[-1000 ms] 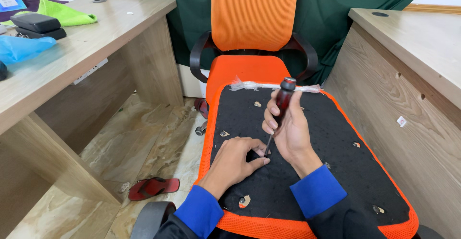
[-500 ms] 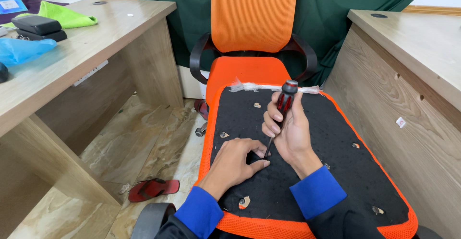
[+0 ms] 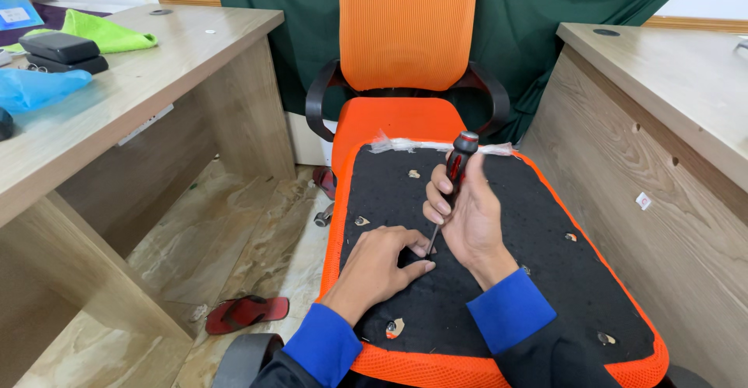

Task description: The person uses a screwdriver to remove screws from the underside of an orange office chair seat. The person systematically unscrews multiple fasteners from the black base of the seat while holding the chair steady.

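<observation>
— Anything shifted since a moment ago?

— Hardly. The right hand [image 3: 467, 220] still grips the red-and-black-handled screwdriver [image 3: 450, 187], and the left hand [image 3: 382, 263] stays pressed down where it was; the tool's tilt looks the same.

— Which way does the screwdriver point?

— Its long axis runs nearly upright, leaning a little: handle cap up and away from the person, thin metal shaft down toward them, tip meeting the black fabric underside of the orange mesh seat cushion [image 3: 545, 224] just beside the left fingertips.

— And the hands?

— The right is clenched round the handle, fingers curled, thumb behind. The left lies palm down on the black fabric, fingers loosely bent, covering something small and dark I can't make out.

— Around them?

— The cushion rests on an orange mesh office chair [image 3: 407, 37], between two wooden desks [image 3: 156, 84]. A red sandal [image 3: 245, 312] lies on the floor.
</observation>
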